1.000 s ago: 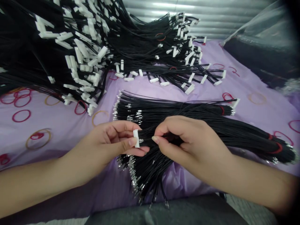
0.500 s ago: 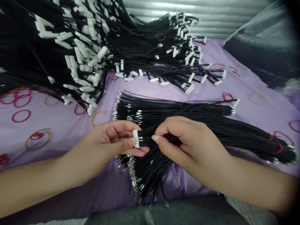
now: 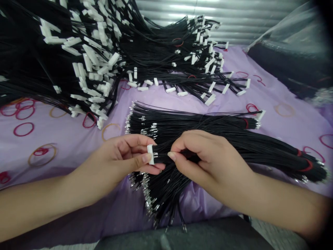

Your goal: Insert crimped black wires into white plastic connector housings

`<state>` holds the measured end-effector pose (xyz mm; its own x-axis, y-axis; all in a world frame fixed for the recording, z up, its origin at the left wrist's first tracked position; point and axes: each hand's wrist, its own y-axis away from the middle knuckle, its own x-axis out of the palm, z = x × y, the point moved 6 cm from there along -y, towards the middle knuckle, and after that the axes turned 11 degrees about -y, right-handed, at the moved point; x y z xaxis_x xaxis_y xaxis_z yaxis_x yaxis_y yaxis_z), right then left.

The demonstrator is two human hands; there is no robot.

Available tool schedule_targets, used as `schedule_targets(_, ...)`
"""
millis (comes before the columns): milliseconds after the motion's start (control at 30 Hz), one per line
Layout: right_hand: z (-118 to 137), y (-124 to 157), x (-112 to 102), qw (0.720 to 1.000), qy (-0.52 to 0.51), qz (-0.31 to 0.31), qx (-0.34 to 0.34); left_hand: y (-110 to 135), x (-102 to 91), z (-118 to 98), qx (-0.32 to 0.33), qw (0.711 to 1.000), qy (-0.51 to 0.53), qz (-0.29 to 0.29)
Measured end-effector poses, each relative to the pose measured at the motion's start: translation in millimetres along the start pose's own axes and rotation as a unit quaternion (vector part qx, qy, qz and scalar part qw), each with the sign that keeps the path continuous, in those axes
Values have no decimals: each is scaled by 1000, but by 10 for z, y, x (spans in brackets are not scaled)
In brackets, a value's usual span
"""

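Observation:
My left hand (image 3: 125, 156) pinches a small white connector housing (image 3: 150, 154) between thumb and fingers. My right hand (image 3: 205, 156) is closed in a pinch on thin black wires (image 3: 162, 158) that run into the housing's right side. Both hands hover just above a loose bundle of black wires with bare metal terminals (image 3: 166, 180), which fans out toward the near edge. A longer part of that bundle (image 3: 273, 149) stretches to the right, tied with red rubber bands.
A big heap of black wire harnesses with white connectors (image 3: 99, 59) fills the far left and middle. Red and tan rubber bands (image 3: 24, 119) lie on the purple cloth (image 3: 65, 146). A clear plastic bag with dark contents (image 3: 291, 55) lies at the far right.

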<state>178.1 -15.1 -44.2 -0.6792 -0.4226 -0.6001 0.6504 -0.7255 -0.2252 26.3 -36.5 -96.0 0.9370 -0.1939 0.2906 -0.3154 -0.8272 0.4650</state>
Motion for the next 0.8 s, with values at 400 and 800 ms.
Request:
schedule_targets(400,6,-6,7,1000,14,-14,-8,-22,10,14,8,1000,-5,4)
schedule_targets(800,31,46,49,998,20,-47,-36,-23,-4,15,28,1000,3,5)
